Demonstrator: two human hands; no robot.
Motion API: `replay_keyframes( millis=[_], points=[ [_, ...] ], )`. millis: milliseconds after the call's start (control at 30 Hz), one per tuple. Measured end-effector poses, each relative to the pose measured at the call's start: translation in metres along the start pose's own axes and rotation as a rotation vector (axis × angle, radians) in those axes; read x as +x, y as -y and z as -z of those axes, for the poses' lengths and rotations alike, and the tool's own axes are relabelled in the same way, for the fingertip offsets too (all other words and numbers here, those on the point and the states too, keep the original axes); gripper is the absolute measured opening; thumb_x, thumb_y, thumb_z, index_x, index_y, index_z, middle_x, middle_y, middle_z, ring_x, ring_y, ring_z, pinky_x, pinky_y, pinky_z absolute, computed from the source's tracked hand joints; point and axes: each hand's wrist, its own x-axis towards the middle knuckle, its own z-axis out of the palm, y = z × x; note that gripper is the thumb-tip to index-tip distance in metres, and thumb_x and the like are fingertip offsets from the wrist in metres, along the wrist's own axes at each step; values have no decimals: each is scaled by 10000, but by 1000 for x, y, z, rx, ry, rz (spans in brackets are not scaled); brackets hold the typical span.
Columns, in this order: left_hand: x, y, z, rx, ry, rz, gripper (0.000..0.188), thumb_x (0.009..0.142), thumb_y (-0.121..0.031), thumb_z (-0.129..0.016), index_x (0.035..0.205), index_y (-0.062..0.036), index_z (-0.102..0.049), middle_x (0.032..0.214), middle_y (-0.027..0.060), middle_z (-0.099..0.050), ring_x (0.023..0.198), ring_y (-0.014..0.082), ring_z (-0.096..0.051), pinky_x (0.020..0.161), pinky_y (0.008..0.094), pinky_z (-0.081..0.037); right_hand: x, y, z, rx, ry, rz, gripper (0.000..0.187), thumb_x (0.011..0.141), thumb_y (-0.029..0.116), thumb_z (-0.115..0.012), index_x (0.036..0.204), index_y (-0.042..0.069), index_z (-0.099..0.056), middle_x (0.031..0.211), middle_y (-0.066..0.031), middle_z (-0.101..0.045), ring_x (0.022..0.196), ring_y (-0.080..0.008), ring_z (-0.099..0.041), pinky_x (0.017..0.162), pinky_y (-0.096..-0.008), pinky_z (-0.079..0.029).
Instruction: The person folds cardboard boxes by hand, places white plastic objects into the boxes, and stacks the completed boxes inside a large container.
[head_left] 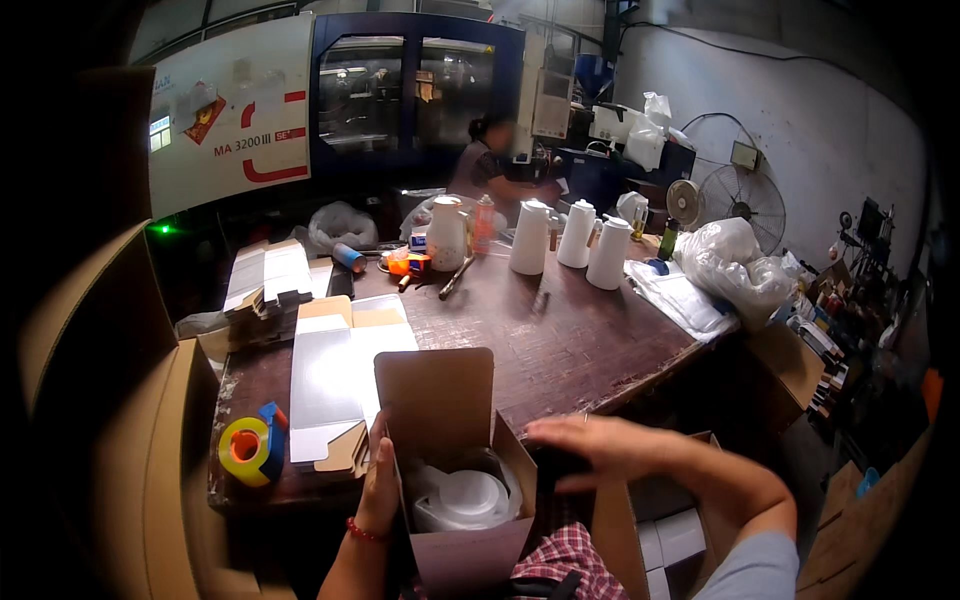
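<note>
A small open cardboard box (pixel 470 560) stands in front of me, its brown flap (pixel 435 385) raised at the far side. Inside lies a white lidded item (pixel 470 497) in clear plastic wrap; its lower part is hidden. My left hand (pixel 378 488), with a red bead bracelet at the wrist, holds the box by its left wall. To the right of the box my right hand (pixel 600 445) is held flat with its fingers stretched, slightly blurred and holding nothing. Its fingertips are close to the box's right edge; whether they touch cannot be told.
Flattened cartons (pixel 335 375) and a tape dispenser (pixel 252 448) lie on the table's left side. White jugs (pixel 530 238) stand farther back. A large carton (pixel 615 530) holding white boxes is at my right. Beyond the table a person (pixel 485 165) sits by a machine.
</note>
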Motion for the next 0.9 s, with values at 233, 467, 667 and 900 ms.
replay_keyframes(
  millis=[233,467,667,900],
  points=[
    [-7,3,-23,238,173,130,1002,846,-18,-670,1522,-16,69,1559,174,-192,1439,249,-183,1166,369,-161,4,20,-96,134,-167,134,847,828,533,-679,1394,-35,-405,1477,-241,-370,1397,-405,-311,1114,-497,-281],
    [-18,-33,-27,445,311,112,1066,833,-28,-694,1492,17,143,1511,206,-265,1402,278,-266,1145,379,-214,6,38,-103,357,-341,42,587,806,375,-728,1225,-15,-597,1343,-202,-533,1325,-384,-413,1088,-486,-327],
    [-24,-38,-23,631,321,-91,844,814,12,-696,1441,-2,-131,1468,218,-317,1362,310,-347,1112,408,-313,6,47,-119,783,-426,-63,409,742,182,-810,1132,120,-706,1426,-80,-498,1415,-333,-263,1151,-470,-212],
    [-22,-44,-37,724,353,-149,676,759,81,-691,1304,-66,-320,1393,219,-417,1305,318,-444,1060,421,-392,6,52,-124,945,-622,-181,229,769,48,-777,980,61,-689,1160,-87,-630,1242,-261,-475,993,-379,-424]
  ],
)
